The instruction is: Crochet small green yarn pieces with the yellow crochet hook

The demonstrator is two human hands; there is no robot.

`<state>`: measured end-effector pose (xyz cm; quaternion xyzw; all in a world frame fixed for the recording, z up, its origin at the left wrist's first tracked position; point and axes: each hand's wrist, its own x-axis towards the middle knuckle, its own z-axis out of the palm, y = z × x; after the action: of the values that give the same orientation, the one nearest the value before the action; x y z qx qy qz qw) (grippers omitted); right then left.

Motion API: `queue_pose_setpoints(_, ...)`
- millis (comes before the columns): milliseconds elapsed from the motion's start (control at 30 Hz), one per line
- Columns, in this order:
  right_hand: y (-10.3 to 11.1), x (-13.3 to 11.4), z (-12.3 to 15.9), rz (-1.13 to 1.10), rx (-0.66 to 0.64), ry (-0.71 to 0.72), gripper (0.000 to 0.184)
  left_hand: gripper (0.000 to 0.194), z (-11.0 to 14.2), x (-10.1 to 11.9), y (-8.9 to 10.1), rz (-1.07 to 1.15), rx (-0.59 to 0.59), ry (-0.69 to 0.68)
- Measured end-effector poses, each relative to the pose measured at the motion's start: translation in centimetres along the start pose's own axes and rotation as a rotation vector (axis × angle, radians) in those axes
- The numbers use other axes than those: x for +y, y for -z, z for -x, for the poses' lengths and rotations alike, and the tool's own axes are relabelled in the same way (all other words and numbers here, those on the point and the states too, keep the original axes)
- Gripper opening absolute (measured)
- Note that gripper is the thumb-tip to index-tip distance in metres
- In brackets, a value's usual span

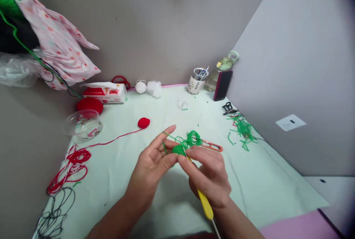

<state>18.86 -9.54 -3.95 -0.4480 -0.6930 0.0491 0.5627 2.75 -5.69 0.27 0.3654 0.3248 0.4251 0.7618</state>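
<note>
Between my hands is a small green crochet piece, pinched by the thumb and fingers of my left hand. Green yarn runs over the raised left index finger. My right hand grips a crochet hook with a yellow handle; its metal tip meets the green piece. A loose bundle of green yarn lies just beyond the fingers. Partly behind it is an orange-handled tool, perhaps a cutter. A small red ball with a white strand rests farther off to the left.
Green yarn scraps and black scissors lie right. A phone, water bottle and pen can stand behind. Left are a tissue pack, plastic tub, red yarn and dark cord.
</note>
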Motion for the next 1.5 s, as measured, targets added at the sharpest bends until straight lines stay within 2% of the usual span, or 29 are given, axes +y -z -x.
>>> queue_pose_setpoints(67, -0.1, -0.3, -0.6, -0.030, 0.091, 0.076, 0.049, 0.060, -0.1, 0.0, 0.0, 0.119, -0.066, 0.079)
queue_pose_setpoints(100, -0.1, -0.5, -1.0, -0.086, 0.137, 0.057, 0.044, 0.061, -0.2, 0.1, 0.1, 0.147, -0.091, 0.103)
queue_pose_setpoints(233, 0.0, -1.1, -2.4, -0.323, 0.143, -0.104, 0.030, 0.068, -0.5, 0.8, 0.9, 0.077, -0.095, 0.060)
queue_pose_setpoints(400, 0.8, -0.9, -3.0, -0.562, 0.162, -0.316, 0.018, 0.061, -0.7, 1.6, 2.2, -0.106, -0.121, -0.048)
queue_pose_setpoints(533, 1.0, -0.7, -3.8, -0.790, 0.081, -0.509, 0.015, 0.059, -0.6, 1.3, 2.4, -0.180, -0.145, -0.092)
queue_pose_setpoints(600, 0.5, -0.8, -3.7, -0.754, 0.047, -0.504, 0.016, 0.062, -0.4, 0.9, 1.8, -0.217, -0.098, -0.090)
queue_pose_setpoints(633, 0.0, -0.9, -3.4, -0.654, 0.058, -0.457, 0.015, 0.065, -0.3, 0.6, 1.4, -0.227, -0.059, -0.084)
queue_pose_setpoints(667, -0.4, -1.0, -3.1, -0.516, 0.091, -0.370, 0.014, 0.066, -0.1, 0.3, 0.9, -0.223, -0.015, -0.078)
queue_pose_setpoints(767, -1.6, -1.2, -2.0, -0.073, 0.244, -0.055, 0.035, 0.066, 0.0, -0.7, -0.2, -0.107, 0.061, -0.041)
queue_pose_setpoints(833, -1.8, -1.2, -1.8, -0.023, 0.277, -0.001, 0.039, 0.059, -0.1, -0.8, -0.5, 0.014, 0.018, 0.023)
queue_pose_setpoints(867, -1.6, -1.0, -1.9, -0.072, 0.259, -0.033, 0.036, 0.054, -0.2, -0.7, -0.4, 0.073, -0.020, 0.058)
queue_pose_setpoints(967, -0.6, -0.6, -2.9, -0.369, 0.243, -0.245, 0.022, 0.041, -0.6, 0.1, 0.2, 0.203, -0.086, 0.114)
queue_pose_setpoints(1100, 0.4, -0.3, -3.9, -0.721, 0.193, -0.478, 0.014, 0.039, -0.7, 0.7, 1.0, 0.156, -0.097, 0.083)
queue_pose_setpoints(1200, 0.2, -0.5, -3.7, -0.711, 0.092, -0.478, 0.014, 0.051, -0.7, 0.2, 1.3, -0.010, -0.116, 0.018)
queue_pose_setpoints(1333, -0.1, -0.6, -3.1, -0.585, 0.052, -0.449, 0.013, 0.062, -0.6, -0.1, 1.2, -0.156, -0.094, -0.034)
queue_pose_setpoints(1500, 0.2, -0.3, -3.1, -0.794, 0.032, -0.554, 0.015, 0.059, -0.3, 1.0, 1.3, -0.318, -0.052, -0.033)
